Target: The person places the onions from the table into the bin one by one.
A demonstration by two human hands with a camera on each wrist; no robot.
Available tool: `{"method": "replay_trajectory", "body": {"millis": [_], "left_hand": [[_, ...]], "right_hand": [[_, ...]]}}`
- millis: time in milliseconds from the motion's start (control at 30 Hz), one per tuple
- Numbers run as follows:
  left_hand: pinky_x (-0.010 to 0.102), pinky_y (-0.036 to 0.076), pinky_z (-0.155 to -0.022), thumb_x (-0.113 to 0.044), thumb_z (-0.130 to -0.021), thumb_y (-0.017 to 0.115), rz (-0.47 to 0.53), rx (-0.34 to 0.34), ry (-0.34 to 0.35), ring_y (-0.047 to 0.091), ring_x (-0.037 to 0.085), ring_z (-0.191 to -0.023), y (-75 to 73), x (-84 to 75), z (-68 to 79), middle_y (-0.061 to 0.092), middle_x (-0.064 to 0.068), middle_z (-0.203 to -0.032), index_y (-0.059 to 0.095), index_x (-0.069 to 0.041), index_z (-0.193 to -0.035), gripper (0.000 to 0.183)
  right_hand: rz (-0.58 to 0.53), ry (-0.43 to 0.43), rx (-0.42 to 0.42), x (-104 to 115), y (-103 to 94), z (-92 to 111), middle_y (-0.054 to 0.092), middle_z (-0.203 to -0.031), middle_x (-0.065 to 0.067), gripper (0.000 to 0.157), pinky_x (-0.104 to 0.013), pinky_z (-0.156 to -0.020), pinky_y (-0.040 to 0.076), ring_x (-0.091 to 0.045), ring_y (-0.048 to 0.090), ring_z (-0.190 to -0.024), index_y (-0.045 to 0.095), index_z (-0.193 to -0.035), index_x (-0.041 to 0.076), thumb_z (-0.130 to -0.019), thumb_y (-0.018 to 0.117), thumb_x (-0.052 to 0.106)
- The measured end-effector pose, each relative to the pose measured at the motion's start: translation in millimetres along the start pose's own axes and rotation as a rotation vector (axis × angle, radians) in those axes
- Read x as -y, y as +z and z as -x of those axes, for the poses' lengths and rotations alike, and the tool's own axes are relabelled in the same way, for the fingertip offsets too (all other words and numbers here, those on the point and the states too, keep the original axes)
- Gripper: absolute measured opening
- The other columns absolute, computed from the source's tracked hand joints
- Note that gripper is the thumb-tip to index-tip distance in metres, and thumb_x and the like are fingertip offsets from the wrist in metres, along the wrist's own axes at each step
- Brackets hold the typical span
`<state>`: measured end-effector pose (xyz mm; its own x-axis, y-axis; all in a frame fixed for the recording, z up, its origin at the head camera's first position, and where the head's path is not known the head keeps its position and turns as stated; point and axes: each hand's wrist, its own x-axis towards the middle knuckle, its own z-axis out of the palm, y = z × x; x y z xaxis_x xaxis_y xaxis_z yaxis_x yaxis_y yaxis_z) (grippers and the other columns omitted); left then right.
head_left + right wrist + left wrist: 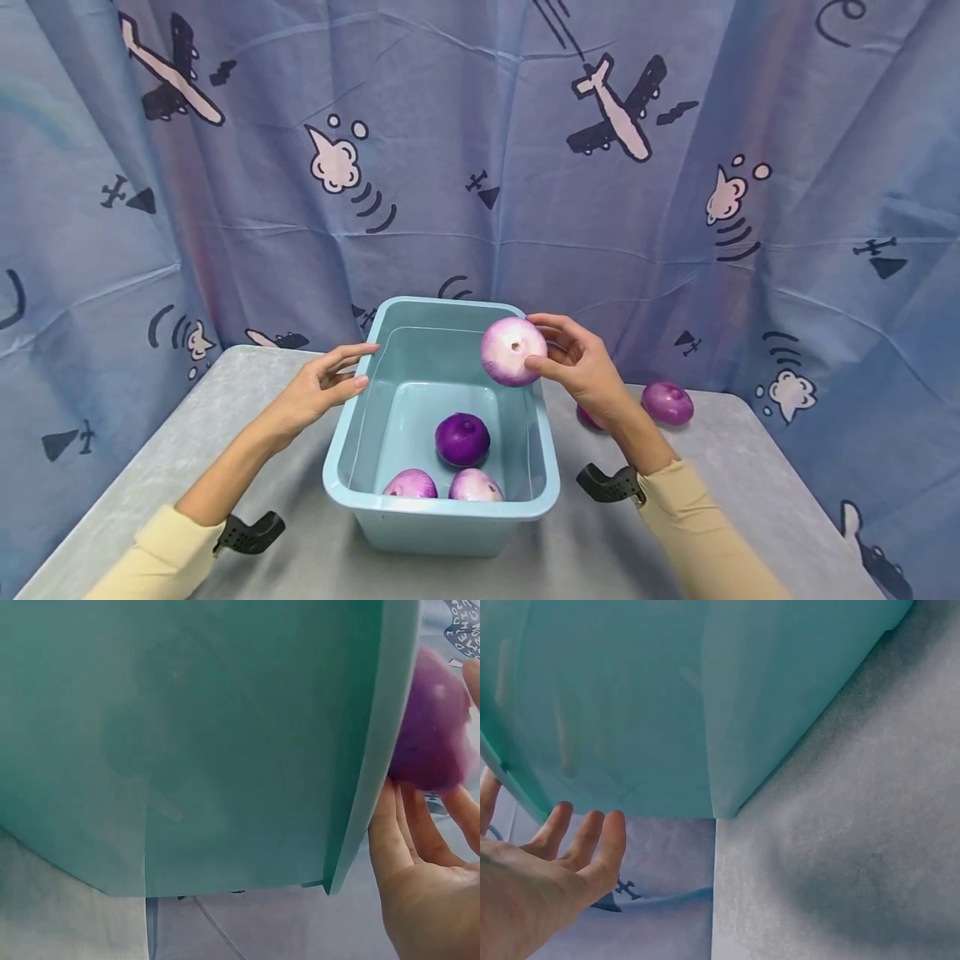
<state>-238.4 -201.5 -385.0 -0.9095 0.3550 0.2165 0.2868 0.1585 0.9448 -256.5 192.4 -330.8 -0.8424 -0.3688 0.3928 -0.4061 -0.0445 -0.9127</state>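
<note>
My right hand (pixel 581 358) grips a pale purple onion (pixel 504 354) between thumb and fingers, above the right rim of a light blue plastic bin (pixel 442 502). In the right wrist view, that onion (pixel 431 727) shows beyond the bin's rim (pixel 382 727). At the bin's left rim, my left hand (pixel 318 387) has its fingers relaxed and touches or nearly touches the edge; the left wrist view shows the fingers (pixel 589 840) beside the outer wall. Inside the bin lie a dark purple onion (pixel 462 439) and two paler onions (pixel 411 483) near its front wall.
On the grey table (pixel 300 517), right of the bin, sits a purple onion (pixel 667 403). Another onion (pixel 588 418) is partly hidden behind my right wrist. A blue curtain (pixel 450 167) with airplane prints hangs behind the table.
</note>
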Motion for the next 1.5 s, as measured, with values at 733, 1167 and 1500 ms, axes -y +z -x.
{"method": "replay_trajectory", "body": {"millis": [733, 1167, 1500], "left_hand": [[0.056, 0.042, -0.101, -0.021, -0.102, 0.064, 0.007, -0.001, -0.004, 0.044, 0.04, -0.136, 2.4, -1.5, 0.3, 0.036, 0.015, -0.158, 0.049, -0.013, -0.15, 0.051], [0.053, 0.046, -0.098, -0.021, -0.102, 0.064, 0.019, 0.0, -0.018, 0.05, 0.039, -0.13, 2.4, -2.2, 1.3, 0.038, 0.018, -0.155, 0.047, -0.011, -0.151, 0.053], [0.052, 0.047, -0.097, -0.022, -0.102, 0.064, 0.018, 0.002, -0.02, 0.052, 0.037, -0.129, 2.5, -2.1, 0.5, 0.04, 0.018, -0.155, 0.048, -0.014, -0.151, 0.052]], "right_hand": [[0.049, 0.046, -0.12, -20.5, -43.6, 35.7, 0.068, -0.111, -0.02, 0.032, -0.04, -0.086, 0.055, -0.023, 0.071, -0.097, 0.055, -0.122, -0.018, -0.095, 0.068, -0.007], [0.137, 0.204, -0.215, -43.1, -88.8, 74.2, 0.067, -0.112, -0.015, 0.034, -0.031, -0.087, 0.054, -0.023, 0.07, -0.1, 0.057, -0.125, -0.01, -0.098, 0.069, 0.008], [0.223, 0.26, -0.29, -65.6, -114.4, 92.6, 0.064, -0.116, -0.021, 0.033, -0.034, -0.086, 0.055, -0.023, 0.068, -0.101, 0.062, -0.124, -0.001, -0.097, 0.072, 0.016]]}}
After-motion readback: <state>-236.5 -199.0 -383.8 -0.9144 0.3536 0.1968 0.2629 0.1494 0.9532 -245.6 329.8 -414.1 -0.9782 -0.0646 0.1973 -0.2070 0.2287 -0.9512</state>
